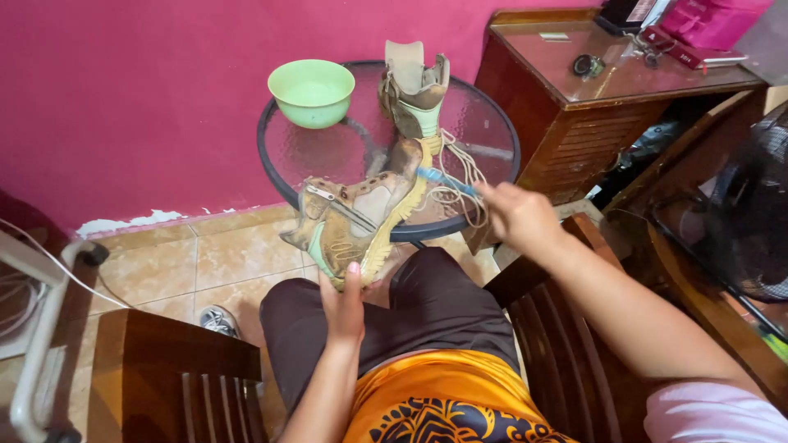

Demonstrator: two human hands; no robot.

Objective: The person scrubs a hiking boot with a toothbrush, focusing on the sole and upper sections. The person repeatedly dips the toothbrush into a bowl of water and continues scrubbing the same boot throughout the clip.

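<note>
Left hand grips the boot; right hand holds a brush.

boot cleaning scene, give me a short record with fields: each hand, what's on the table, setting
left hand: left hand grips the heel end of a tan lace-up boot lying on its side
right hand: right hand holds a blue-handled brush against that boot
table: round glass table bears a light green bowl and a second upright tan boot
setting: pink wall, tiled floor
</note>
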